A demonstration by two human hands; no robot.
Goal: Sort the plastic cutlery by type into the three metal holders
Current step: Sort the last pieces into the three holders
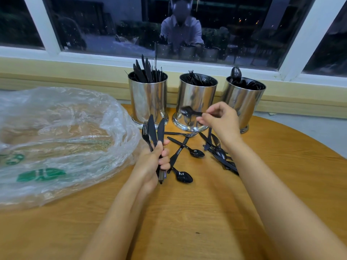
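Your left hand (153, 162) gripped a fork (145, 129) and two knives (152, 130).
Your right hand (222, 124) pinched a spoon (187, 110) before the middle holder (195, 94); more cutlery (196, 153) lay on the surface (187, 212).

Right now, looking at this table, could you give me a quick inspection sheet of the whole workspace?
Surface: wooden table, curved edge at the right.
Job's things: left holder holds knives, middle holder forks, right holder spoons; loose cutlery lies in front of them.
Clutter: crumpled clear plastic bag on the left.
Hands: left hand grips a fork and two knives; right hand pinches a spoon in front of the middle holder.
Cables: nothing seen.
Surroundings: window behind, dark outside, reflecting a person.
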